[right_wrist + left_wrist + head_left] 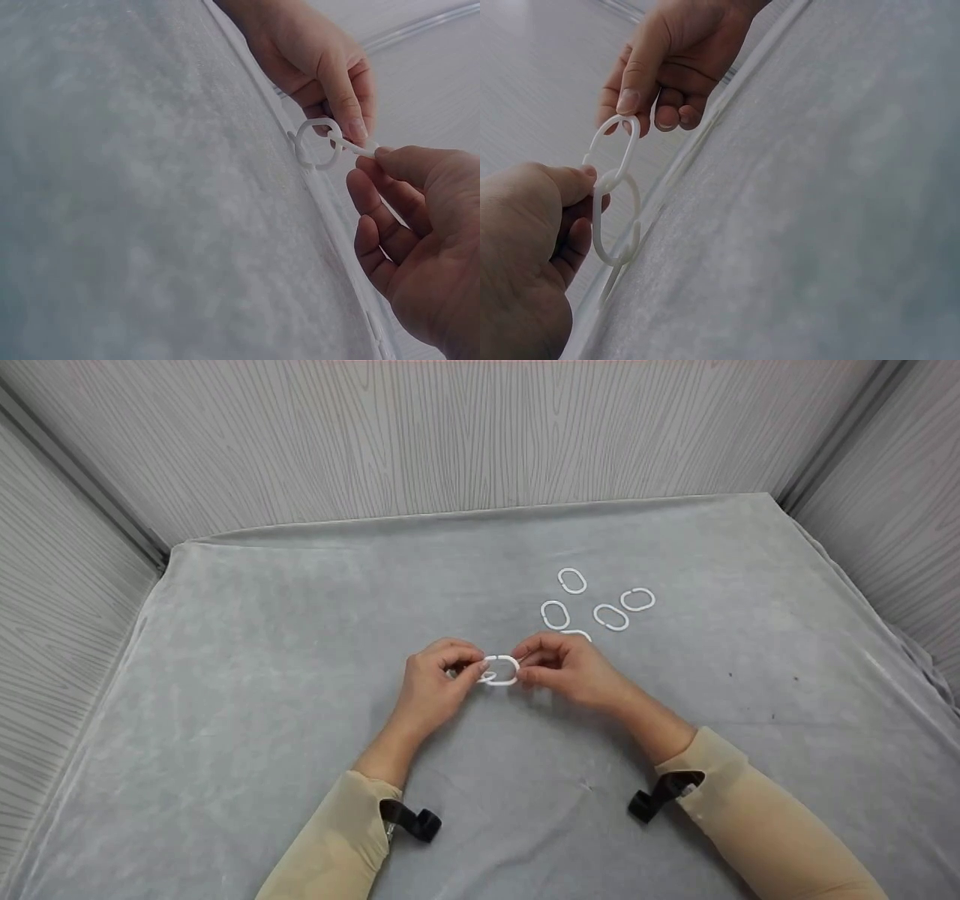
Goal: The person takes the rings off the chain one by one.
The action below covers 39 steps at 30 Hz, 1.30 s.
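My left hand (439,679) and right hand (566,664) meet over the middle of the cloth. The right thumb and fingers pinch one end of a white oval ring (502,683). At its other end this ring (634,142) passes through a second white ring (596,225), as the left wrist view shows. Left thumb and fingers pinch near where the two rings join. Below the second ring hangs part of a third link (609,285), mostly hidden. In the right wrist view, the second ring (301,146) hangs beside the left fingers.
Several loose white rings lie behind the right hand, among them a far ring (561,577) and a right-hand ring (654,599). One ring (577,632) is partly covered by the right hand. Grey cloth (262,697) covers the table, with panel walls (450,435) around it.
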Available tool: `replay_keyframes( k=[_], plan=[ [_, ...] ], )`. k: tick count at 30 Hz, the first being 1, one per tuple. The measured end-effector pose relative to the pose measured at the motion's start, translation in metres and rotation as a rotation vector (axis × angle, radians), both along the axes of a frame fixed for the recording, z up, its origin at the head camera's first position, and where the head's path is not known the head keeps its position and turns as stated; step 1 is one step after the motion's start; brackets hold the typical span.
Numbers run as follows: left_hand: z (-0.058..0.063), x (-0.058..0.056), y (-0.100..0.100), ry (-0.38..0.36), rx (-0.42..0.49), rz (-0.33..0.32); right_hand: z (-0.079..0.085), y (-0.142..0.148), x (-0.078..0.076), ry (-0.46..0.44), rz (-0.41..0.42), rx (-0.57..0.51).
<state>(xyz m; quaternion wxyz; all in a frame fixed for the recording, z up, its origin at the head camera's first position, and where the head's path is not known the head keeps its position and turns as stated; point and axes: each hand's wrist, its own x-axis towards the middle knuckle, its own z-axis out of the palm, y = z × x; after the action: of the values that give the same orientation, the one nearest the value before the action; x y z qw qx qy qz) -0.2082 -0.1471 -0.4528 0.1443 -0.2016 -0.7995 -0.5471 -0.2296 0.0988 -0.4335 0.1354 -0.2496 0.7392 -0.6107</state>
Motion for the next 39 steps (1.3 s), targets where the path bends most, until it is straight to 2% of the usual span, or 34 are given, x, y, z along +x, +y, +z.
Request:
replay_keyframes(
  k=[6, 11, 16, 25, 39],
  plan=[
    [-0.0003, -0.0013, -0.0008, 0.016, -0.016, 0.030, -0.0005, 0.0004, -0.0012, 0.006, -0.039, 0.008],
    [-0.0015, -0.0022, -0.0021, 0.063, -0.003, 0.066, -0.0009, 0.0009, -0.0024, 0.013, -0.081, 0.008],
    [-0.0024, -0.0020, -0.0026, 0.082, 0.008, 0.070, -0.0026, 0.0024, -0.0039, 0.027, -0.116, 0.011],
    [-0.0045, -0.0007, -0.0025, 0.032, 0.012, 0.039, -0.0019, 0.0040, -0.0049, 0.043, -0.165, 0.009],
    [-0.0037, -0.0011, -0.0011, -0.010, -0.048, 0.005, -0.0046, 0.0066, -0.0070, 0.055, -0.203, -0.018]
  ],
)
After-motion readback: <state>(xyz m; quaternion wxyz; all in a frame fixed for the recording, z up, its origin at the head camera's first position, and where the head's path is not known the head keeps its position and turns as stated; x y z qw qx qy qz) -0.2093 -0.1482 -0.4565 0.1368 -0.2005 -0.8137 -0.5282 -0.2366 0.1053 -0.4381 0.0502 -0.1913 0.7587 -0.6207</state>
